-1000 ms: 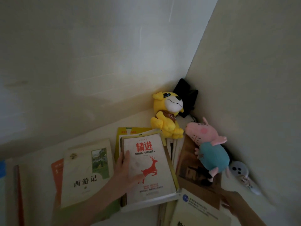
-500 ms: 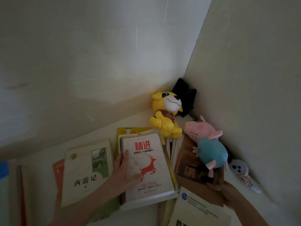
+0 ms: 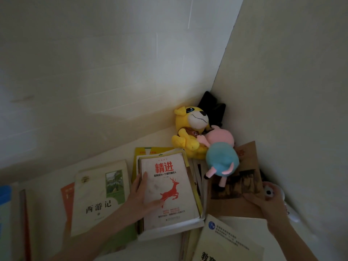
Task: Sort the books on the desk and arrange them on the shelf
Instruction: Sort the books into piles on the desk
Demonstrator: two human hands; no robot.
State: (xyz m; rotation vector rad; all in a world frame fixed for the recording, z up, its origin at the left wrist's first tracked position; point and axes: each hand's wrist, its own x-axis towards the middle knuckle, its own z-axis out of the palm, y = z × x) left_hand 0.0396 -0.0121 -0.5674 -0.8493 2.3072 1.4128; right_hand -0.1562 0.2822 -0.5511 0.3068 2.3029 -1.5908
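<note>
Several books lie flat on the white desk (image 3: pixel 116 153). A white book with a red deer (image 3: pixel 169 189) tops a stack in the middle. My left hand (image 3: pixel 143 194) holds its left edge, thumb lying on the cover. My right hand (image 3: pixel 263 202) grips the near edge of a brown book (image 3: pixel 244 185) by the right wall, tilting it up. A pink and blue pig plush (image 3: pixel 222 157) lies on that brown book and leans against a yellow dog plush (image 3: pixel 190 132). A cream book with a green picture (image 3: pixel 99 196) lies to the left.
A white book with a blue logo (image 3: pixel 229 242) lies at the bottom. A black object (image 3: pixel 212 106) fills the corner behind the plushes. A small white round gadget (image 3: pixel 271 191) sits by the right wall. More book edges (image 3: pixel 11 219) show at far left.
My right hand reached in and took the brown book's near edge, lifting it. The pig plush has tipped over toward the yellow dog. My left hand stayed on the deer book.
</note>
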